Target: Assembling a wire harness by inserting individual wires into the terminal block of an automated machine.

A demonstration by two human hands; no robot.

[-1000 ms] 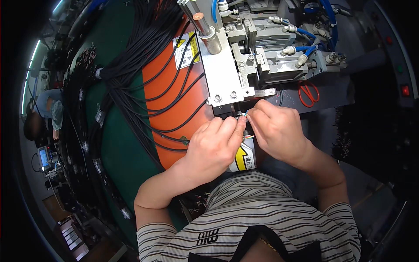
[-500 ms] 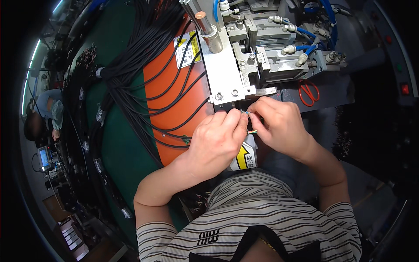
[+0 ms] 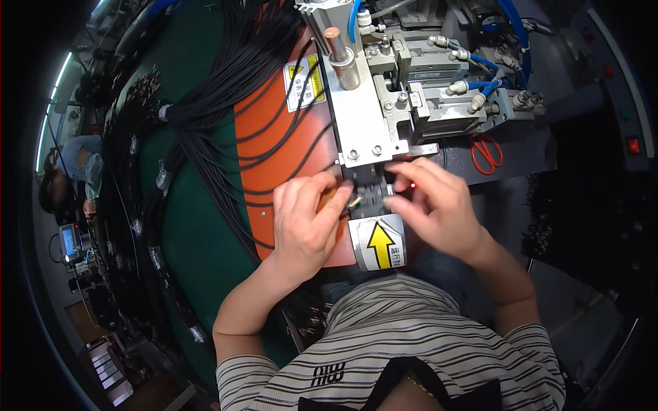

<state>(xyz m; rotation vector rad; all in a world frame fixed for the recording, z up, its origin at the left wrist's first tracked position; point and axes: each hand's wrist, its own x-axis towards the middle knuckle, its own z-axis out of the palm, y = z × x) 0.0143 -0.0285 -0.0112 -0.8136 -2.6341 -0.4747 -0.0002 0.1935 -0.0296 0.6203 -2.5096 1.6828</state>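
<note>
My left hand (image 3: 303, 222) is at the left of a black fixture (image 3: 373, 197), thumb and fingers closed around the end of a black cable. Short coloured wires (image 3: 355, 201) stick out by its thumb tip, over the fixture's left side. On the other side, my right hand (image 3: 442, 214) has its thumb and forefinger apart, with nothing seen between them. A small red light shows by its fingers. The fixture sits at the front of a metal machine plate (image 3: 360, 130), just above a white label with a yellow arrow (image 3: 380, 240).
Black cables (image 3: 205, 103) run in a thick bundle across a green surface and an orange board (image 3: 257, 154). Pneumatic cylinders with blue hoses (image 3: 449, 103) stand behind, and red-handled scissors (image 3: 486, 154) lie to the right. Another person (image 3: 79, 164) is at the far left.
My hands have moved apart, the left one leftward and the right one slightly right and down. The black fixture between them now shows. The right fingers have opened off the wires.
</note>
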